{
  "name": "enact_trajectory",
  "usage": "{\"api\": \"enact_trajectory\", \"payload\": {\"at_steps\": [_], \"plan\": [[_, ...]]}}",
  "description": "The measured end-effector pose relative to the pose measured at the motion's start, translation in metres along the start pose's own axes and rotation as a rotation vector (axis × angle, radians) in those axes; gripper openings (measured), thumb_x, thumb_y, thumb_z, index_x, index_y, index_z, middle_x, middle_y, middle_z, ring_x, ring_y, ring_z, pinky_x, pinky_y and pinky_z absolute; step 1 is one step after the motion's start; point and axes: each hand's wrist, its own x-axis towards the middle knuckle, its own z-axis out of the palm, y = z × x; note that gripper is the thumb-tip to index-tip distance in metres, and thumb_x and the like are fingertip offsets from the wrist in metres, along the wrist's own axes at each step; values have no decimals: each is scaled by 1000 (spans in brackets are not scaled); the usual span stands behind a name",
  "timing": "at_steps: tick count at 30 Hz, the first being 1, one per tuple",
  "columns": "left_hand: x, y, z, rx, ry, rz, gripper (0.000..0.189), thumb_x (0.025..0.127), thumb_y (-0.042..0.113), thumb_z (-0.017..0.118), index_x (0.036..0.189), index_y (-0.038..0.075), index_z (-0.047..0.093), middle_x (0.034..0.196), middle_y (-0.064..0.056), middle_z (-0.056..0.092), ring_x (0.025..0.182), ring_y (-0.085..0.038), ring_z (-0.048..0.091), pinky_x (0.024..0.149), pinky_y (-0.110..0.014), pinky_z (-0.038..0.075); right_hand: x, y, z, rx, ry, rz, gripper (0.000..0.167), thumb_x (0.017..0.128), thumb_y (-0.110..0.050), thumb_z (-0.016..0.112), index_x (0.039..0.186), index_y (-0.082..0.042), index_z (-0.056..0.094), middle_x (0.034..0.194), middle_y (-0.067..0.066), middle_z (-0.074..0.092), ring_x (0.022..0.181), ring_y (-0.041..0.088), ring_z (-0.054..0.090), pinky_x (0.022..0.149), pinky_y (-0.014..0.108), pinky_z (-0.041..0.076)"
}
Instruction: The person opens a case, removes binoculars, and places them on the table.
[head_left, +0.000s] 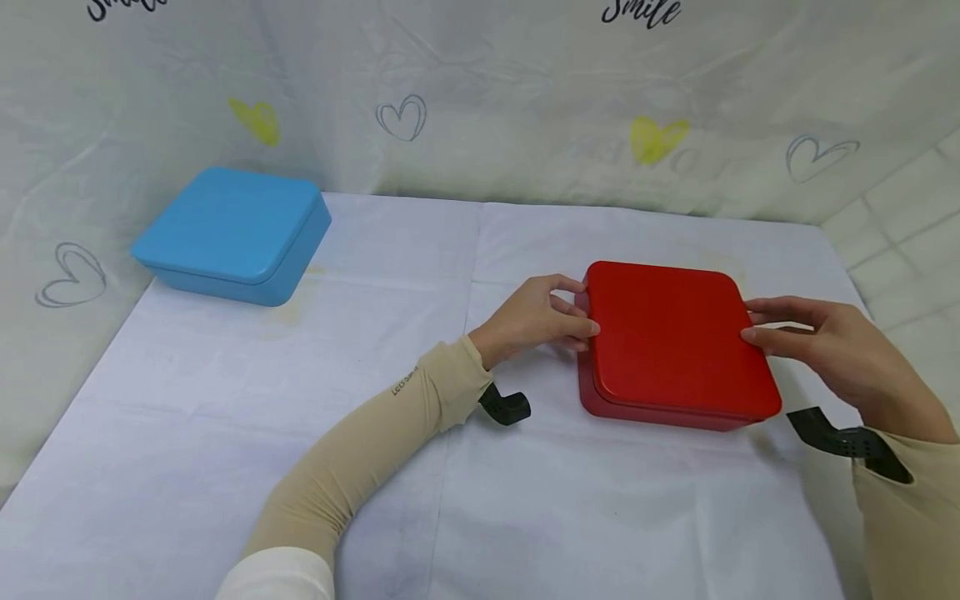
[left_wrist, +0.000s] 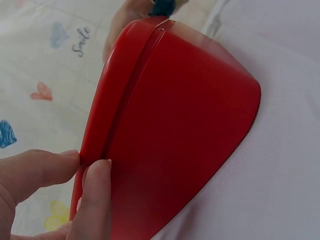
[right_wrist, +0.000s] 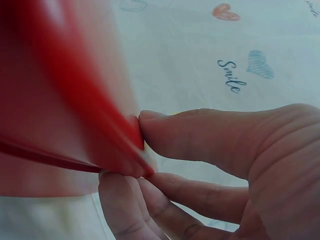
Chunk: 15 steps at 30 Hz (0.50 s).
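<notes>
A red tin box with a rounded rectangular lid [head_left: 675, 342] sits on the right half of the white-covered table. My left hand [head_left: 536, 317] pinches the lid's left rim, thumb on the upper edge. In the left wrist view the fingertips [left_wrist: 100, 172] press at the seam between the lid and the red box body [left_wrist: 185, 110]. Opposite, my right hand [head_left: 840, 354] pinches the right rim. The right wrist view has its thumb [right_wrist: 155, 131] on the lid's edge, with the other fingers curled beneath the rim. The lid still covers the box, hiding its inside.
A closed blue tin box [head_left: 232, 229] lies at the table's back left corner. The white cloth [head_left: 360, 333] covers the table and has some creases. Behind it hangs a pale sheet [head_left: 495, 100] printed with hearts, and tiles [head_left: 900, 225] show at the right.
</notes>
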Motion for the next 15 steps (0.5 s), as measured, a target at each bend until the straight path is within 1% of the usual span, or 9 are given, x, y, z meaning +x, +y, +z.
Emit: {"api": "enact_trajectory", "payload": {"at_steps": [3, 7, 15], "plan": [[0, 0, 0, -9, 2, -4, 59, 90, 5, 78, 142, 8, 52, 103, -12, 72, 85, -34, 77, 92, -50, 63, 0, 0, 0, 0, -1, 2, 89, 94, -66, 61, 163, -19, 29, 98, -44, 54, 144, 47, 29, 103, 76, 33], [0, 0, 0, -22, 8, -5, 58, 89, 4, 78, 142, 8, 53, 102, -12, 72, 83, -33, 77, 92, -50, 62, 0, 0, 0, -4, 2, 2, 90, 95, -65, 60, 163, -17, 28, 96, -45, 54, 146, 49, 27, 102, 77, 33], [0, 0, 1, -14, 17, -12, 57, 89, 4, 78, 141, 8, 53, 102, -12, 72, 79, -29, 76, 92, -50, 62, 0, 2, 0, -15, 9, 1, 91, 95, -65, 61, 163, -15, 28, 96, -44, 52, 147, 52, 25, 99, 71, 38]]}}
